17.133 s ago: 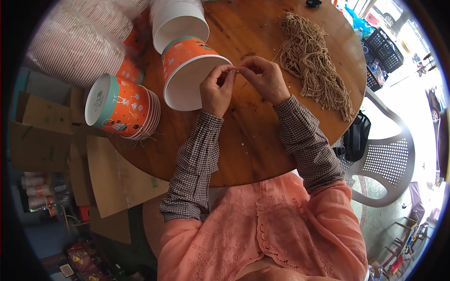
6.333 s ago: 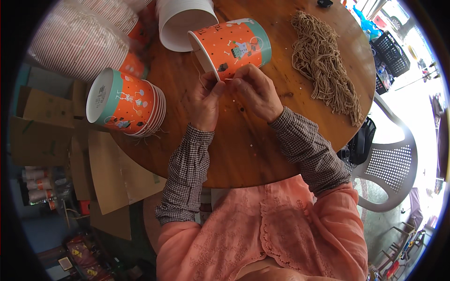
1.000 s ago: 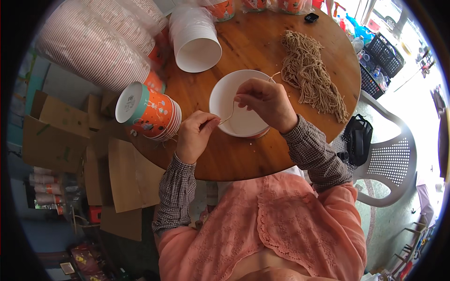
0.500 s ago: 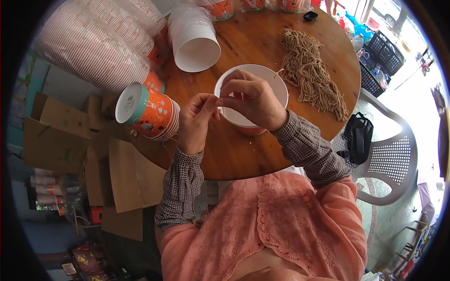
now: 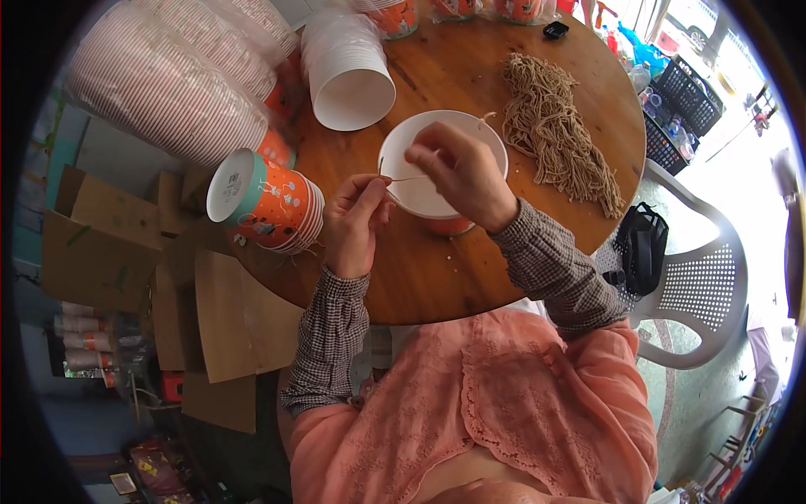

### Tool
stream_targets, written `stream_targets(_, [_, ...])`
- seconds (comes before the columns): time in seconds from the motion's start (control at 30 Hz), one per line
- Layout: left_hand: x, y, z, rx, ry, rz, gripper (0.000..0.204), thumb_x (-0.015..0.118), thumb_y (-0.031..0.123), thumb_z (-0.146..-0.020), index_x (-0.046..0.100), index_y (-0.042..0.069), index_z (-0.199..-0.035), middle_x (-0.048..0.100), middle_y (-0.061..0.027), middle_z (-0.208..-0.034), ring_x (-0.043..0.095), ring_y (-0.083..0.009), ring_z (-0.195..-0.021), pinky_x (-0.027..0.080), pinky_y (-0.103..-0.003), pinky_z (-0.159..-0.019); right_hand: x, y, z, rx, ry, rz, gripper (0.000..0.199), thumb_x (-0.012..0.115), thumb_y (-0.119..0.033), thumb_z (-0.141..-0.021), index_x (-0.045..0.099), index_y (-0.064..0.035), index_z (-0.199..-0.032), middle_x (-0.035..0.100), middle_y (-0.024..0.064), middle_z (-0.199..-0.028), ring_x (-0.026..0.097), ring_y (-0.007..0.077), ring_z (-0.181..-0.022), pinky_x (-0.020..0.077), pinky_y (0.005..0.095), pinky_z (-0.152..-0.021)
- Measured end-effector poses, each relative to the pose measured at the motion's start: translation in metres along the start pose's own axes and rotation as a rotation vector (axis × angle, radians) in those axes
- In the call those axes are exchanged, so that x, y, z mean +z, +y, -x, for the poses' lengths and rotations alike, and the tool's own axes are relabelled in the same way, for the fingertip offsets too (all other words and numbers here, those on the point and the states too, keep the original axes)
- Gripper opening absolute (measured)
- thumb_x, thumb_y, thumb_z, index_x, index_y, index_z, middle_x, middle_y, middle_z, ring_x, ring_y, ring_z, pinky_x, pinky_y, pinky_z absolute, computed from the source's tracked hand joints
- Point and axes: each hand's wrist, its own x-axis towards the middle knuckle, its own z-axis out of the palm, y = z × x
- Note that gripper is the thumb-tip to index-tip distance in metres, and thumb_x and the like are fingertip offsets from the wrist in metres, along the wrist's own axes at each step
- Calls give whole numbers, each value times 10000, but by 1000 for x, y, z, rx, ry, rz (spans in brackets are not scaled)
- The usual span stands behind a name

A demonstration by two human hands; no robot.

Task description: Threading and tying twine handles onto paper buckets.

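An orange paper bucket with a white inside (image 5: 420, 189) stands upright on the round wooden table (image 5: 437, 277). My right hand (image 5: 462, 172) is over its mouth, pinching one end of a thin tan string (image 5: 405, 178). My left hand (image 5: 354, 223), just left of the rim, pinches the string's other end. A further piece of the string shows at the far rim.
A pile of tan strings (image 5: 558, 130) lies to the right. A stack of orange buckets (image 5: 264, 202) lies on its side at the left, a white-inside stack (image 5: 348, 76) behind it, bagged stacks (image 5: 168, 84) beyond. Cardboard (image 5: 218, 311) lies on the floor; white plastic chair (image 5: 697, 286) at right.
The bucket went from tilted in both hands to upright on the table. In the last second both hands closed in over its left rim, holding the string between them.
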Motion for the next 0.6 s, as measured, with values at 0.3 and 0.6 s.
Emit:
stream_targets(0.3, [-4,-5,-2,-51,28,27,141,570,115,-941,623,-7,-985,633,-33,-810,521,-75,-628,439,-200,-606,1,6,9,-251,-117,275,190,651,-106,-837,588,-38,-1003,635,76,-849,640,244,-766,518,344,-672])
stream_targets(0.6, [-9,-6,3,-127,38,150,150,537,123,-955,620,6,-998,658,-58,-856,616,-112,-727,504,-228,-672,6,3,16,-91,-438,566,227,591,-77,-833,655,-75,-1051,648,119,-922,615,303,-894,495,392,-722])
